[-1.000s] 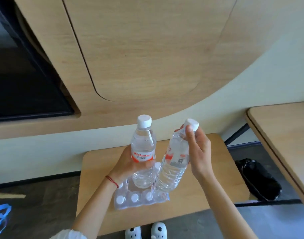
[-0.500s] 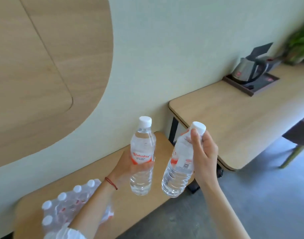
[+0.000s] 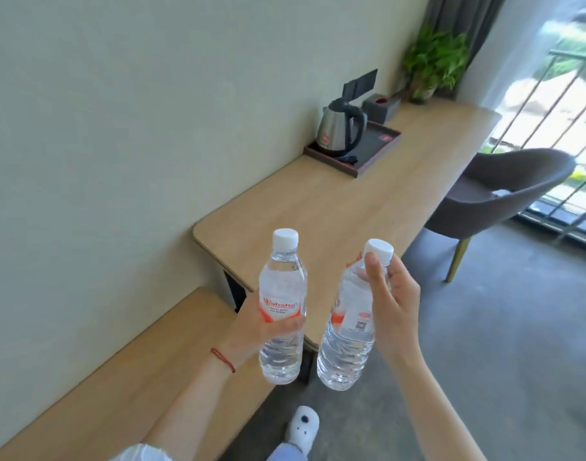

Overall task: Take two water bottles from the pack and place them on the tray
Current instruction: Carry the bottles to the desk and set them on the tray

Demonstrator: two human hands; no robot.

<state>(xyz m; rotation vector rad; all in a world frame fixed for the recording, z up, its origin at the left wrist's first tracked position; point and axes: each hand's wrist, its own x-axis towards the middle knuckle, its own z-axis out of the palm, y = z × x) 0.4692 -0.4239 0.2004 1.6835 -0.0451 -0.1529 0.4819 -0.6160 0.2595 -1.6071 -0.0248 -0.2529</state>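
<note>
Bottles are both up in the air, one per hand, near the front end of the upper bench (image 3: 335, 207). Left hand (image 3: 255, 327) has its grip wrapped around the label of the upright left bottle (image 3: 281, 307). Right hand (image 3: 391, 304) grips the right bottle (image 3: 348, 324) near its neck, tilted slightly. Tray (image 3: 381, 151) sits farther along the bench, well apart, with a kettle (image 3: 338, 131) standing on it.

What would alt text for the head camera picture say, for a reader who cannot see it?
A person's left hand and right hand each hold a capped water bottle, left bottle and right bottle, in the air. Ahead, a kettle stands on a dark tray on a wooden desk.
</note>
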